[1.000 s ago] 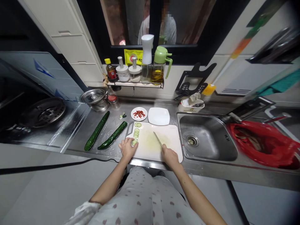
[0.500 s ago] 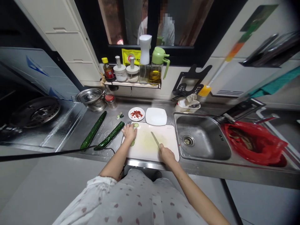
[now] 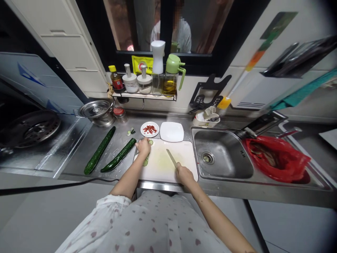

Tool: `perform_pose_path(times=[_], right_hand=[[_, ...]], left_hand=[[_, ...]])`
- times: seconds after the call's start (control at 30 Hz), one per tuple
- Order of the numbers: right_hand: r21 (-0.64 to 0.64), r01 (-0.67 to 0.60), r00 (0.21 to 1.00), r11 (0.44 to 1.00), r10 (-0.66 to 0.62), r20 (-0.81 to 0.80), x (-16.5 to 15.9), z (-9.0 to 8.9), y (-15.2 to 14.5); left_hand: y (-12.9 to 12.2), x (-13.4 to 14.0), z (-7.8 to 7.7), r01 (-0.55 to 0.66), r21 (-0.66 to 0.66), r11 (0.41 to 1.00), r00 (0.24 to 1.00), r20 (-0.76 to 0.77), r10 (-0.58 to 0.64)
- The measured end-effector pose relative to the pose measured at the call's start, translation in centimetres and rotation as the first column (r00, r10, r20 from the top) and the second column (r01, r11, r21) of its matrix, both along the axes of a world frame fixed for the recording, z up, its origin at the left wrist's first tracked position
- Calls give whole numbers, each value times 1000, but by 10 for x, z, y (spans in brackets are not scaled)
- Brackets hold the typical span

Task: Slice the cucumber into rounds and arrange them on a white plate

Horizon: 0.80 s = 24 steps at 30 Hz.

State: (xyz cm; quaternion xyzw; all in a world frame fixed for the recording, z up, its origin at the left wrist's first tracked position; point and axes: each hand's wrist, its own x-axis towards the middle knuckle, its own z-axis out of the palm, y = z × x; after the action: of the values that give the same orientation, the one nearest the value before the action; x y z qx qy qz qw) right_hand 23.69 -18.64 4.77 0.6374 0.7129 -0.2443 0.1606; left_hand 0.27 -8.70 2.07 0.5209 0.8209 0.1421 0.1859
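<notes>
My right hand (image 3: pixel 185 174) grips a knife (image 3: pixel 171 157), its blade lying low over the white cutting board (image 3: pixel 162 173) and pointing away from me. At the board's left edge, my left hand (image 3: pixel 143 147) is closed over cucumber slices, its fingers partly hiding them. More cucumber slices (image 3: pixel 145 162) show beside that wrist, and one slice (image 3: pixel 150 142) lies by the fingertips. To the left, two whole-looking cucumbers (image 3: pixel 100 150) (image 3: pixel 119 155) lie on the steel counter. Small cut cucumber ends (image 3: pixel 131 132) sit behind them.
Behind the board stand a small plate of chopped red pieces (image 3: pixel 143 134) and a white square plate (image 3: pixel 172 131). A sink (image 3: pixel 226 168) and a red plastic bag (image 3: pixel 281 168) are on the right. A lidded pot (image 3: pixel 97 112) stands back left, below a condiment shelf (image 3: pixel 147 95).
My left hand's fingers have drawn in closer together over the slices at the board's left edge. The right hand keeps the knife in nearly the same place. The view has shifted slightly.
</notes>
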Motion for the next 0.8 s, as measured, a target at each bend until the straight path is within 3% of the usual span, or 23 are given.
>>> perform_pose_path(times=[0.1,0.23,0.33,0.5,0.67,0.8], right_hand=[[-2,0,1000,1000,0,4,0,0,0],[-2,-6,1000,1000,6,3,1,-1,0],[-1,-8,1000,1000,8,9,1,0,0],[-12,-5,1000,1000,5,4,2,0,0],[4,-14,1000,1000,14,-5,4,-3,1],[-6,-22,1000,1000,21,-2,5,-2,1]], left_hand=[[-13,11,4,-31,-40,999,984,174,38],[-45,30,2,74,-75,994,960,275,-51],[-70,39,-1,137,-35,990,973,191,-128],[-120,23,-15,170,232,958,985,-38,-166],[-175,-20,-46,30,307,951,978,-204,35],[-188,-37,-66,-45,319,947,962,-242,127]])
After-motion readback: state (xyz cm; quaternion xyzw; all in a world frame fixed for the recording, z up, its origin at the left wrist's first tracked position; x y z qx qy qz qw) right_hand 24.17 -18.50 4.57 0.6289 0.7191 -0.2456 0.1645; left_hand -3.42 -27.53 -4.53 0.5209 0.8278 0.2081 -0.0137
